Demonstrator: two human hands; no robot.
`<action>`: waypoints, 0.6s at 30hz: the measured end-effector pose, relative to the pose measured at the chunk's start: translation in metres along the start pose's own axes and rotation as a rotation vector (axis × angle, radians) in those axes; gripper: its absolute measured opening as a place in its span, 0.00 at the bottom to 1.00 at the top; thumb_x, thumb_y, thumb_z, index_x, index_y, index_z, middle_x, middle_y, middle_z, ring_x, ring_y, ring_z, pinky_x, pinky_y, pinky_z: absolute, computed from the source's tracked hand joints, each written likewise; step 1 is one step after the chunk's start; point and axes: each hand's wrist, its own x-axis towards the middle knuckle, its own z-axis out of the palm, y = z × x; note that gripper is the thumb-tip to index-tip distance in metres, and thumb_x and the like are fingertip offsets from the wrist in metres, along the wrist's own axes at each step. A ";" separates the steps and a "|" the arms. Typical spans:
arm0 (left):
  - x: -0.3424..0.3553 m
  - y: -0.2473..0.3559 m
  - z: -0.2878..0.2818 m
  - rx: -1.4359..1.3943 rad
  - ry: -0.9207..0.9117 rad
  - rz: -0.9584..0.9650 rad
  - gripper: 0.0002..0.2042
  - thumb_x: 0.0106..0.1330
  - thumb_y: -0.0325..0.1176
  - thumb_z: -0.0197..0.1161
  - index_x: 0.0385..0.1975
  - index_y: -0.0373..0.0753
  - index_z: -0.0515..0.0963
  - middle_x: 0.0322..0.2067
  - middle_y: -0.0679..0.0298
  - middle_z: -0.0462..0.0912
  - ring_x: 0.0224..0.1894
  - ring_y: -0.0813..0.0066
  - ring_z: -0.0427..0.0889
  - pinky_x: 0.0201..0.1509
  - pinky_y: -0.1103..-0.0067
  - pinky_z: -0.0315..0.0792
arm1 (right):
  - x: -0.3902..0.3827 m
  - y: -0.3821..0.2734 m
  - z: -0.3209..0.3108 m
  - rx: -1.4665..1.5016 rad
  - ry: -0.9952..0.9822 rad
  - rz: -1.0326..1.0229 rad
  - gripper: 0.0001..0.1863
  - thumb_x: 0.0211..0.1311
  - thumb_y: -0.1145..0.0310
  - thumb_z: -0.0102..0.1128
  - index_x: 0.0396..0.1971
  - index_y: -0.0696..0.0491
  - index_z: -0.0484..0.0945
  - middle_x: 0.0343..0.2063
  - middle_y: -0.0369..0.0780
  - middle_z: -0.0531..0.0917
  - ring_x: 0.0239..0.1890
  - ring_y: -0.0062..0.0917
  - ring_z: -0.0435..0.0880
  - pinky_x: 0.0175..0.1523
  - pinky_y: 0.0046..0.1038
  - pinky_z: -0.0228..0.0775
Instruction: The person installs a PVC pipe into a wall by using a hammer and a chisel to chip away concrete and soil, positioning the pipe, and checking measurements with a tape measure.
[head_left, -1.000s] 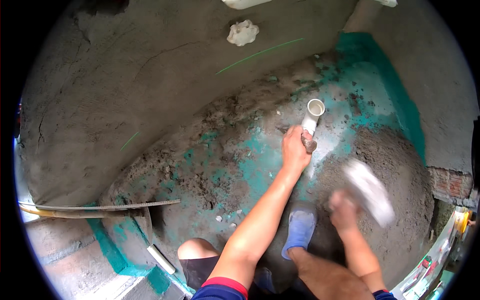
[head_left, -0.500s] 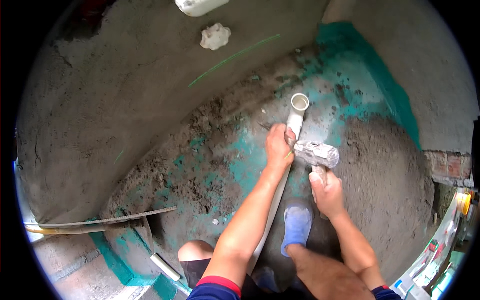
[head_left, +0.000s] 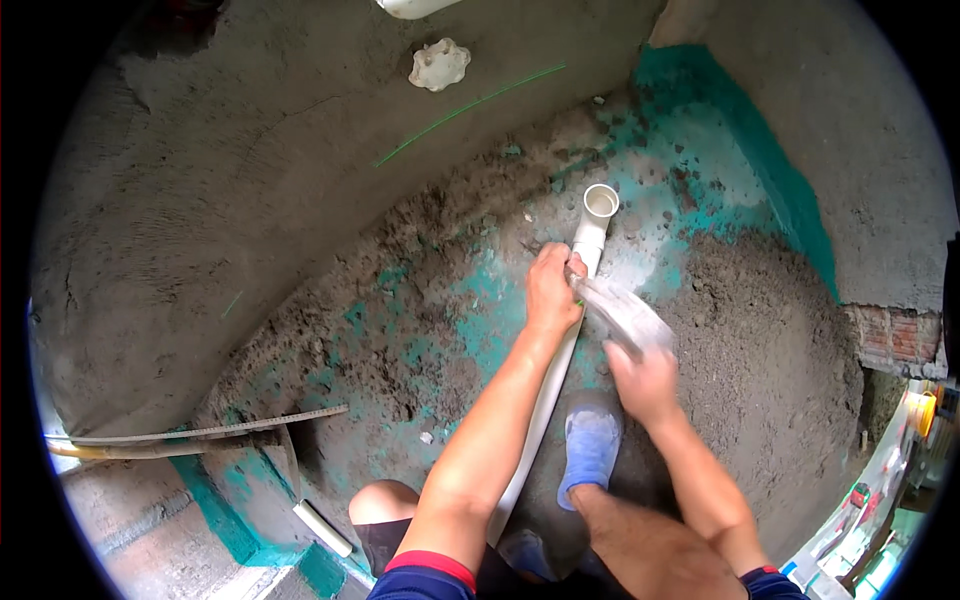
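Observation:
My right hand (head_left: 645, 385) is closed around the handle of a grey club hammer (head_left: 630, 312), smeared by motion. The hammer's head is right beside my left hand (head_left: 553, 288). My left hand is closed around a short, chisel-like rod (head_left: 575, 273); only its end shows by the thumb, and the rest is hidden by the fingers. Next to that fist runs a long white plastic pipe (head_left: 548, 400), passing beneath my left forearm toward me. At its far end an elbow fitting (head_left: 600, 202) turns its open mouth upward.
Loose rubble (head_left: 420, 260) and damp sandy mortar (head_left: 775, 320) cover the green-coated floor. A rough grey wall (head_left: 230, 170) rises on the left, bearing a white round fitting (head_left: 440, 65). A long strip (head_left: 220, 430) lies at lower left. My blue-shod foot (head_left: 592, 445) stands beside the pipe.
The hammer's head has swung and tilted, and now blurs beside my left fist; my right hand has shifted slightly left. My left hand stays at nearly the same spot by the pipe.

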 end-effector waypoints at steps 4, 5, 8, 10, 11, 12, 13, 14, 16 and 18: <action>-0.005 -0.012 -0.010 -0.030 -0.020 -0.015 0.08 0.62 0.28 0.58 0.24 0.33 0.69 0.27 0.49 0.73 0.30 0.46 0.74 0.36 0.61 0.69 | -0.001 -0.033 -0.017 0.179 -0.050 0.163 0.14 0.63 0.64 0.56 0.31 0.62 0.79 0.16 0.40 0.76 0.17 0.25 0.74 0.27 0.29 0.69; -0.007 -0.014 -0.012 -0.018 -0.028 0.007 0.07 0.62 0.28 0.58 0.24 0.33 0.69 0.27 0.50 0.73 0.30 0.46 0.74 0.36 0.61 0.69 | -0.001 -0.044 -0.028 0.239 -0.015 -0.072 0.14 0.61 0.65 0.56 0.40 0.61 0.80 0.31 0.47 0.79 0.33 0.36 0.78 0.40 0.32 0.71; -0.009 -0.015 -0.006 -0.012 -0.035 0.038 0.07 0.62 0.28 0.58 0.25 0.33 0.70 0.28 0.50 0.74 0.31 0.45 0.74 0.37 0.61 0.69 | -0.006 -0.018 -0.009 0.224 -0.010 -0.188 0.19 0.59 0.64 0.58 0.47 0.59 0.80 0.41 0.54 0.82 0.44 0.48 0.83 0.48 0.38 0.74; -0.005 -0.010 0.002 0.014 -0.019 0.055 0.07 0.62 0.29 0.58 0.26 0.34 0.70 0.29 0.50 0.74 0.33 0.44 0.74 0.38 0.60 0.69 | -0.010 0.014 0.014 0.093 -0.040 0.047 0.18 0.59 0.61 0.63 0.43 0.59 0.80 0.29 0.53 0.83 0.35 0.49 0.85 0.38 0.43 0.77; -0.006 -0.018 -0.003 0.035 -0.074 0.081 0.06 0.62 0.29 0.58 0.26 0.34 0.70 0.30 0.50 0.74 0.33 0.44 0.74 0.39 0.59 0.69 | -0.009 0.007 0.010 0.128 -0.057 0.078 0.19 0.58 0.60 0.65 0.43 0.59 0.80 0.27 0.53 0.83 0.34 0.51 0.85 0.37 0.43 0.76; -0.010 -0.023 -0.006 0.036 -0.083 0.074 0.06 0.62 0.29 0.58 0.26 0.34 0.70 0.30 0.50 0.74 0.33 0.44 0.74 0.39 0.59 0.69 | -0.013 0.000 0.004 0.157 -0.080 0.125 0.21 0.58 0.58 0.67 0.43 0.60 0.79 0.25 0.54 0.82 0.33 0.52 0.84 0.36 0.43 0.76; -0.013 -0.029 -0.010 0.044 -0.109 0.090 0.06 0.62 0.29 0.58 0.26 0.34 0.70 0.30 0.50 0.74 0.33 0.43 0.74 0.39 0.59 0.69 | -0.020 -0.001 -0.001 0.158 -0.083 0.136 0.21 0.58 0.58 0.67 0.43 0.60 0.79 0.25 0.54 0.82 0.33 0.52 0.84 0.36 0.43 0.76; -0.015 -0.032 -0.013 0.048 -0.134 0.110 0.06 0.62 0.29 0.57 0.26 0.34 0.70 0.30 0.50 0.74 0.33 0.43 0.73 0.39 0.59 0.69 | -0.029 -0.001 -0.006 0.165 -0.095 0.128 0.21 0.57 0.59 0.67 0.43 0.59 0.79 0.25 0.53 0.83 0.33 0.52 0.85 0.36 0.43 0.76; -0.018 -0.034 -0.014 0.105 -0.118 0.160 0.07 0.61 0.29 0.58 0.25 0.35 0.70 0.30 0.50 0.74 0.33 0.43 0.73 0.39 0.59 0.69 | -0.037 0.004 -0.007 0.173 -0.108 0.128 0.20 0.57 0.59 0.68 0.43 0.59 0.79 0.25 0.53 0.83 0.32 0.51 0.85 0.36 0.43 0.76; -0.016 -0.031 -0.008 0.067 -0.129 0.164 0.07 0.62 0.29 0.58 0.25 0.35 0.70 0.29 0.49 0.74 0.33 0.43 0.73 0.39 0.58 0.69 | -0.035 0.018 0.004 0.031 -0.029 -0.079 0.20 0.57 0.57 0.67 0.40 0.57 0.78 0.23 0.52 0.82 0.29 0.50 0.84 0.33 0.44 0.76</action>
